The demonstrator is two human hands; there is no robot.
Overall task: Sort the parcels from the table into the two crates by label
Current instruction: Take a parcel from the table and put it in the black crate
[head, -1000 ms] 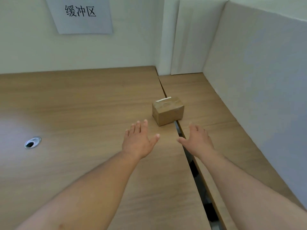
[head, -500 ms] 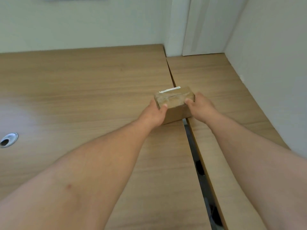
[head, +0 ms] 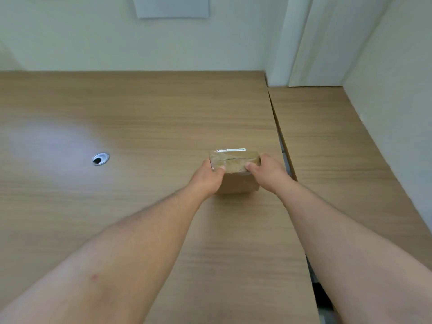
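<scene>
Parcel: a small brown cardboard box (head: 235,168), clear tape across its top, held between both hands over the right part of the table (head: 145,127), close to the table's right edge.
Label: a narrow white strip (head: 231,150) along the far top edge of the parcel; its print is too small to read.
Left hand: the left hand (head: 207,177) grips the parcel's left end, thumb laid over the top, fingers out of sight behind the side.
Right hand: the right hand (head: 268,174) clasps the parcel's right end, thumb on the top surface, pointing toward the other thumb.
Contact with the table: whether the parcel rests on the wood or is just off it cannot be told.
Second table: another wooden table (head: 339,148) stands to the right, with a dark gap (head: 286,160) between the two.
Cable hole: a round metal-rimmed opening (head: 100,158) lies in the tabletop, well to the left of the parcel.
Wall: a pale sheet of paper (head: 171,7) hangs on the wall above the far edge; only its lower part shows.
</scene>
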